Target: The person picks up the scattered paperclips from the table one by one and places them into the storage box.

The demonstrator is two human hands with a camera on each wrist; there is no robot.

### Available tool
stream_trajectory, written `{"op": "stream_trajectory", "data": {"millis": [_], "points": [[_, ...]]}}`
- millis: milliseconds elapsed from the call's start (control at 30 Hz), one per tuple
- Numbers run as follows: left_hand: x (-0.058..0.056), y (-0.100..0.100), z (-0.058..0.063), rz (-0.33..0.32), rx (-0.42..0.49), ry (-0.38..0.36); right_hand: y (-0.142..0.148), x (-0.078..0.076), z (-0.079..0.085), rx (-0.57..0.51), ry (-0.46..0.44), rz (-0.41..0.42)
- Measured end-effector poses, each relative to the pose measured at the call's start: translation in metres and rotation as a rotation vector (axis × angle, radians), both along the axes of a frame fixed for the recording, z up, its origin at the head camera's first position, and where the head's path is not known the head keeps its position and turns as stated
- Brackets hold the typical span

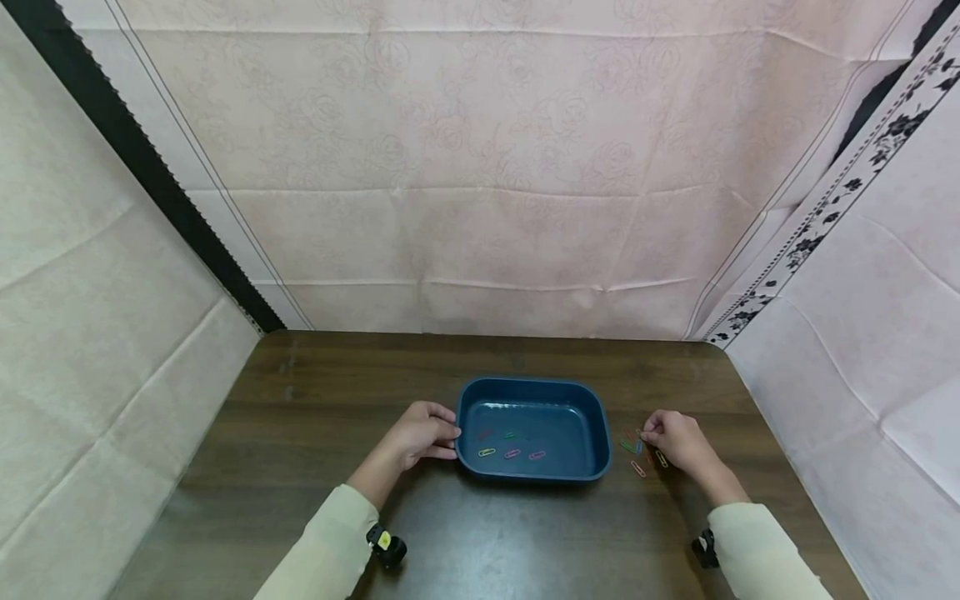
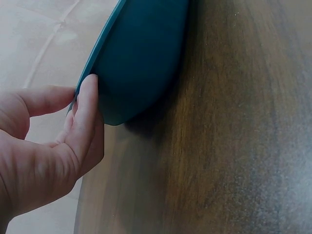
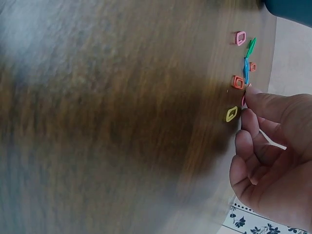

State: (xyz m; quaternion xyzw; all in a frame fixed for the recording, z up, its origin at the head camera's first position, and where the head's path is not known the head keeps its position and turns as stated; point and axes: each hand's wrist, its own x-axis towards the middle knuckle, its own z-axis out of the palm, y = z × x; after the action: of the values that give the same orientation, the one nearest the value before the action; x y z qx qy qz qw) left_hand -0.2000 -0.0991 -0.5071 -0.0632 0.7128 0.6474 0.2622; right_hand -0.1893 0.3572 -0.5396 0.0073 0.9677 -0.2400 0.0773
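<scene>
On the left, my left hand (image 1: 422, 432) pinches the rim of a dark blue tray (image 1: 534, 477). Its thumb and fingertips meet over the tray's edge in the left wrist view. To the right of the tray, my right hand (image 1: 678, 442) pinches a small pink paper clip (image 3: 243, 100), mostly hidden by the fingertips. Around those fingertips lie a yellow paper clip (image 3: 231, 114), an orange paper clip (image 3: 238, 82), a blue paper clip (image 3: 246, 71), a green paper clip (image 3: 251, 47) and a pink paper clip (image 3: 240, 38).
Inside the tray lie several coloured clips, among them a yellow clip (image 1: 487, 452) and a green clip (image 1: 510, 434). The brown wooden table (image 1: 322, 467) ends at a pale cloth backdrop (image 1: 480, 250), with cloth walls on both sides.
</scene>
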Motion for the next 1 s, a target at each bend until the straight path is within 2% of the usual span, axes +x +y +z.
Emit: {"op": "stream_trajectory", "data": {"millis": [433, 733, 1000], "points": [[-0.001, -0.0006, -0.0009, 0.004, 0.005, -0.007, -0.0032, -0.002, 0.0027, 0.013, -0.05, 0.018], [-0.0006, -0.0003, 0.0019, 0.003, 0.003, -0.015, -0.0022, -0.0048, 0.0031, 0.03, -0.048, 0.081], [-0.0012, 0.0004, 0.0012, -0.002, 0.0, -0.016, -0.0025, -0.0047, 0.0064, 0.038, -0.056, 0.074]]}}
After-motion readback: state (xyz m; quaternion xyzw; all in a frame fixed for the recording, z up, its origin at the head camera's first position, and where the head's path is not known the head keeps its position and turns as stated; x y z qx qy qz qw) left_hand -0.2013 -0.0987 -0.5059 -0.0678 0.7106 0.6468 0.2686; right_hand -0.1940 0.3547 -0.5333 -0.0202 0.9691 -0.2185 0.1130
